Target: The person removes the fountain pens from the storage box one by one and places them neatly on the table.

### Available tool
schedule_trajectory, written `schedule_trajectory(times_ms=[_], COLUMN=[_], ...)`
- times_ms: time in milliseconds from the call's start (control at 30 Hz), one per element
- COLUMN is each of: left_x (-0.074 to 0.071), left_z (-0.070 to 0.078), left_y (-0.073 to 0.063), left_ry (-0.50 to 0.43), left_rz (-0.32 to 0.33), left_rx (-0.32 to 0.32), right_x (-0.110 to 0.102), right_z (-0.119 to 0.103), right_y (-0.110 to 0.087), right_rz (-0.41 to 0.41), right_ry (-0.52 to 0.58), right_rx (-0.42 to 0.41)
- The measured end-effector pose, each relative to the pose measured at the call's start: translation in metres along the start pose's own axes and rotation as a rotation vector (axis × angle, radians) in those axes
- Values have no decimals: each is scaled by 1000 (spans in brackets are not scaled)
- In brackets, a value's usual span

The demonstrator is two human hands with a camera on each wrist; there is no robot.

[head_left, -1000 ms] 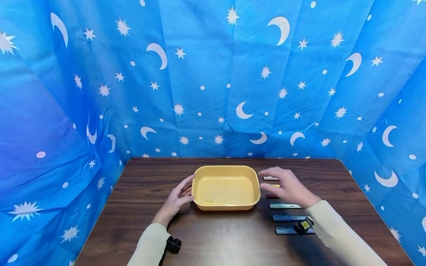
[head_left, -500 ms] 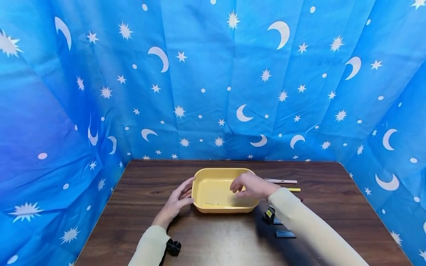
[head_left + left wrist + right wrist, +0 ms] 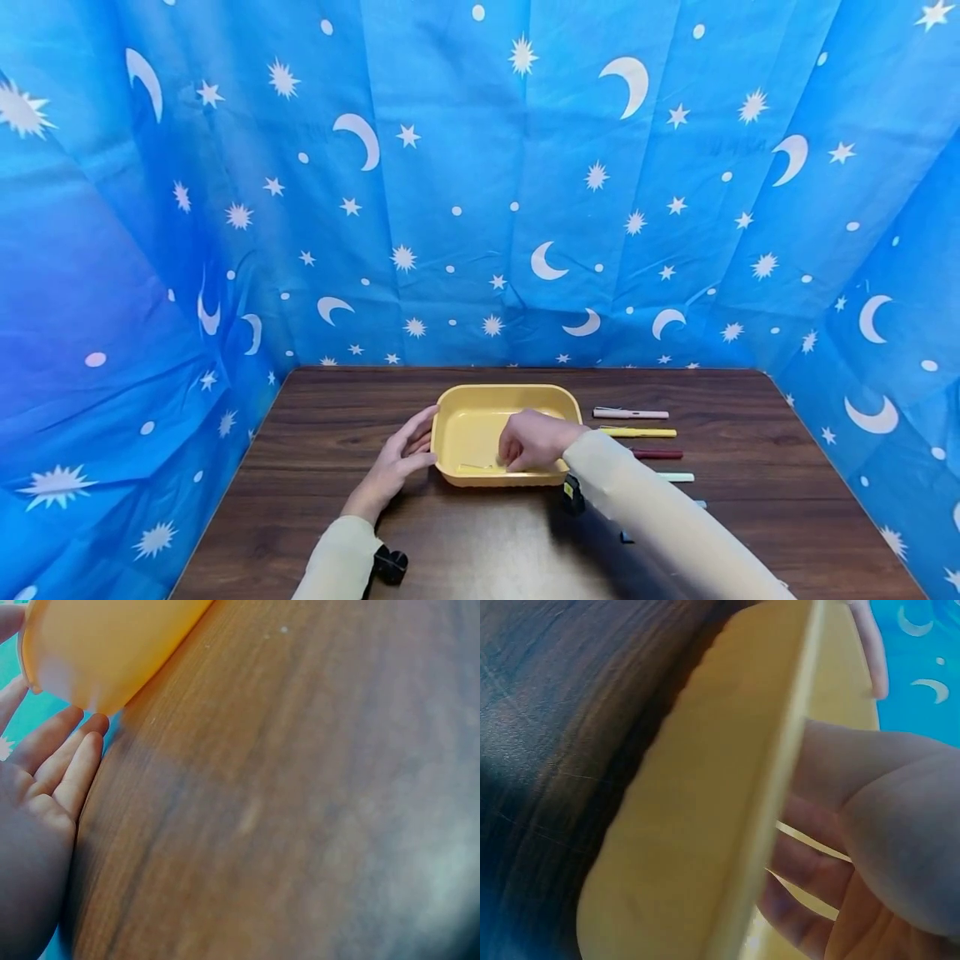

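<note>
A yellow rectangular basin point(image 3: 471, 481) stands on the table. My left hand point(image 3: 393, 462) rests at its left end, its fingers point(image 3: 56, 742) fairly straight against the outer wall and the thumb near the front corner. My right hand point(image 3: 534, 440) reaches over the right side into the basin, fingers bent down toward the floor near the front wall. Beside those fingers lies a thin yellow object with a narrow metallic line point(image 3: 476, 466), possibly a pen. In the right wrist view the basin's wall point(image 3: 682, 795) hides the fingertips, so I cannot see whether they pinch it.
Right of the basin several pens lie in a column: pink point(image 3: 632, 413), yellow point(image 3: 639, 432), dark red point(image 3: 660, 454) and mint point(image 3: 678, 477). My right sleeve point(image 3: 652, 508) covers parts of lower blue ones. A blue curtain point(image 3: 465, 167) with moons and stars surrounds the wooden table point(image 3: 465, 550).
My right hand has moved left from above the pens, over the basin's right rim and down toward its front wall. The left hand stays at the left end.
</note>
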State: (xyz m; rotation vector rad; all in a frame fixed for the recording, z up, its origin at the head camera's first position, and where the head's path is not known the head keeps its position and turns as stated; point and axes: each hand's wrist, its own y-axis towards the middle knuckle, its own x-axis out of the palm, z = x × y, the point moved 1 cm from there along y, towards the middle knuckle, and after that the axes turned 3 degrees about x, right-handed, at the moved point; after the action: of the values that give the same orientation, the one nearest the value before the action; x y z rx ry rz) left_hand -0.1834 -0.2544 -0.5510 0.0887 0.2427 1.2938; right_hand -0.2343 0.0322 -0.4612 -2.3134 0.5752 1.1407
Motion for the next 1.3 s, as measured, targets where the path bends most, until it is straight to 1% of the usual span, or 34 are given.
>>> schedule_trajectory(times_ms=[167,333,433,567,667,867,967,1100,1300], left_x=[0,1,1,1,1,0,0,1,1], left_z=[0,1,1,1,1,3,3,3,4], left_y=[0,0,-1,-1,0,0,0,0,0], left_ry=[7,3,-4,-3,-4,3,15,22,13], left_rz=[3,1,0,-2,-4,-6,-2,1,1], left_rx=[-11,-10,-7,-9,-16,-13,-25,-43,-31], right_x=[6,13,16,19,19,18,18,18,16], right_z=[-4,-8,-8,-5,-4,3,8,12,15], right_y=[5,6,6,8,7,7,8,6,3], right_rz=[38,67,76,85,91,93,88,93,135], right_ry=[-91,-182,-199,-206,-195,-158,-122,-53,35], right_rx=[-15,44,68,70,66,10,-3,4,23])
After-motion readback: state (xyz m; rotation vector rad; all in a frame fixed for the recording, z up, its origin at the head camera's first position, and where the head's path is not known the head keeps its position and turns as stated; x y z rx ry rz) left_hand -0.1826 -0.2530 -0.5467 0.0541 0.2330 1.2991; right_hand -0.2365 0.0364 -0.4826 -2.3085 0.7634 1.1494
